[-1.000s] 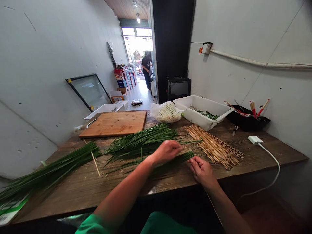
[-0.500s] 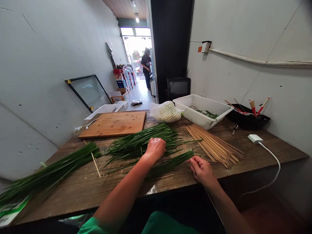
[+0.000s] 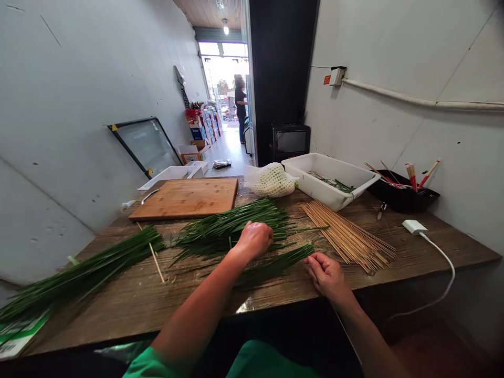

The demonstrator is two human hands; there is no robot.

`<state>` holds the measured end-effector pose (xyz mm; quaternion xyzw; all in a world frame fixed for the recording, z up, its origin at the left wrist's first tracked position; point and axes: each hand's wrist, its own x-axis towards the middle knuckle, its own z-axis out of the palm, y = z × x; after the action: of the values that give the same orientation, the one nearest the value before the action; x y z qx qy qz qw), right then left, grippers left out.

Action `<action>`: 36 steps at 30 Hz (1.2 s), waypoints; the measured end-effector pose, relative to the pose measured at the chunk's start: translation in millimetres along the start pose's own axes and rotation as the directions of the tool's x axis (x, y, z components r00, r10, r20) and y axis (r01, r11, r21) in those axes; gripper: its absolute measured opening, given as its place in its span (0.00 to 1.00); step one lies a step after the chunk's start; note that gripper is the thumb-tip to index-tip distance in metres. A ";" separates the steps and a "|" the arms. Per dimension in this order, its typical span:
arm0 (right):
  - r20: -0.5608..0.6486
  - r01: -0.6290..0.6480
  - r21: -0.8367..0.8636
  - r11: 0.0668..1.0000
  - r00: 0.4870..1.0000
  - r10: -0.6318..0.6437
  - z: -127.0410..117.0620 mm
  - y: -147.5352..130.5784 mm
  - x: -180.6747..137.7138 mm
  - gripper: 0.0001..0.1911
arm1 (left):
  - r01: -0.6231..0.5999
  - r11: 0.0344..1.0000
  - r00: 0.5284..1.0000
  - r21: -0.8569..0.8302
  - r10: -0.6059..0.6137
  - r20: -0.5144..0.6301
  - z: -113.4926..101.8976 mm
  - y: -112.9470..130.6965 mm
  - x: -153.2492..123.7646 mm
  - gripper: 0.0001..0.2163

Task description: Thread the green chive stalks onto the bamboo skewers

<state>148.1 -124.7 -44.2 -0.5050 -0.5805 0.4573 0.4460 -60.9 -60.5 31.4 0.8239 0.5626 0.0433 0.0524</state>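
Observation:
My left hand (image 3: 255, 239) is closed, knuckles up, at the front edge of a pile of garlic chives (image 3: 232, 220). Its fingertips are turned away, so what they grip is hidden. The fingers of my right hand (image 3: 326, 273) are pinched together at the right end of a smaller bunch of garlic chives (image 3: 275, 265) near the table's front. That bunch passes to the left below my left wrist. Thin bamboo skewers (image 3: 348, 236) lie fanned out just beyond my right hand. One chive stalk (image 3: 311, 228) sticks out of the pile toward them.
More chives (image 3: 86, 270) lie at left, with a loose skewer (image 3: 156, 262) by them. Behind are a cutting board (image 3: 189, 198), a net-wrapped item (image 3: 271, 181), a white tub (image 3: 331, 197) and a black tray (image 3: 409, 197). A white charger (image 3: 414, 227) sits right. A person (image 3: 240, 107) stands far back.
The view has shifted slightly. A loose chive strand left of the small bunch reaches less far left than before. Both hands keep nearly the same pose. The distant person has turned a little.

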 end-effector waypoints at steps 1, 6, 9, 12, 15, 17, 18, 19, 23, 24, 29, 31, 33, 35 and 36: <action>-0.002 0.002 -0.003 1.000 1.000 -0.002 0.1 0.5 0.2 0.20 | 0.004 0.999 0.998 -0.052 -0.007 -0.057 2.4 0.7 1.7 0.09; 0.013 0.012 -0.009 1.000 1.000 -0.012 0.9 0.1 1.5 0.20 | -0.031 0.884 0.966 -0.467 -0.093 -0.240 21.9 10.6 13.7 0.11; 0.029 0.018 -0.013 1.000 0.999 -0.018 1.4 -1.4 1.5 0.19 | -0.062 0.793 0.960 -0.606 -0.120 -0.255 29.9 17.5 17.5 0.11; 0.040 0.025 -0.015 1.000 0.999 -0.024 1.5 0.7 2.2 0.19 | -0.085 0.751 0.953 -0.654 -0.129 -0.273 30.8 20.8 17.6 0.11; 0.039 0.033 -0.013 0.999 0.999 -0.033 1.4 5.4 3.7 0.19 | -0.095 0.749 0.954 -0.655 -0.119 -0.274 29.7 21.3 17.0 0.09; 0.047 0.025 -0.009 1.000 0.999 -0.024 1.5 6.5 4.2 0.18 | -0.093 0.745 0.957 -0.661 -0.116 -0.266 29.7 21.4 16.8 0.08; 0.052 0.020 -0.007 1.000 0.998 -0.020 1.5 5.9 4.2 0.18 | -0.089 0.742 0.957 -0.664 -0.121 -0.264 29.8 21.6 16.7 0.07; 0.055 0.018 -0.005 1.000 0.998 -0.017 1.5 4.7 4.1 0.18 | -0.084 0.742 0.957 -0.665 -0.127 -0.262 29.9 22.0 16.5 0.07; 0.055 0.023 -0.023 0.999 0.998 -0.022 1.4 -2.8 2.9 0.18 | -0.080 0.746 0.958 -0.661 -0.126 -0.258 29.0 23.9 15.0 0.07; 0.056 0.022 -0.031 0.999 0.998 -0.020 1.3 -4.2 2.7 0.18 | -0.086 0.746 0.959 -0.660 -0.119 -0.259 28.8 24.3 14.6 0.07; 0.050 0.005 -0.036 0.999 0.999 -0.003 1.9 -6.0 2.6 0.17 | -0.116 0.739 0.955 -0.664 -0.101 -0.279 29.0 25.5 14.0 0.07; 0.057 0.006 -0.034 0.999 0.998 -0.004 1.9 -6.0 2.6 0.17 | -0.121 0.743 0.953 -0.658 -0.100 -0.287 29.1 25.9 14.1 0.07; 0.059 0.012 -0.034 0.999 0.998 -0.010 1.6 -6.4 2.7 0.18 | -0.121 0.749 0.950 -0.652 -0.102 -0.294 28.6 26.4 14.0 0.07; 0.054 0.016 -0.033 0.999 0.998 -0.014 1.2 -6.7 2.8 0.18 | -0.114 0.755 0.948 -0.646 -0.112 -0.298 27.3 26.6 13.9 0.07; 0.051 0.014 -0.032 0.999 0.999 -0.012 1.1 -6.7 2.8 0.18 | -0.112 0.759 0.948 -0.642 -0.112 -0.298 26.5 26.6 13.7 0.07</action>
<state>145.5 -122.5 -37.6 -0.4965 -0.6024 0.4576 0.4258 -28.0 -58.3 8.9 0.7358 0.5132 0.3684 0.2440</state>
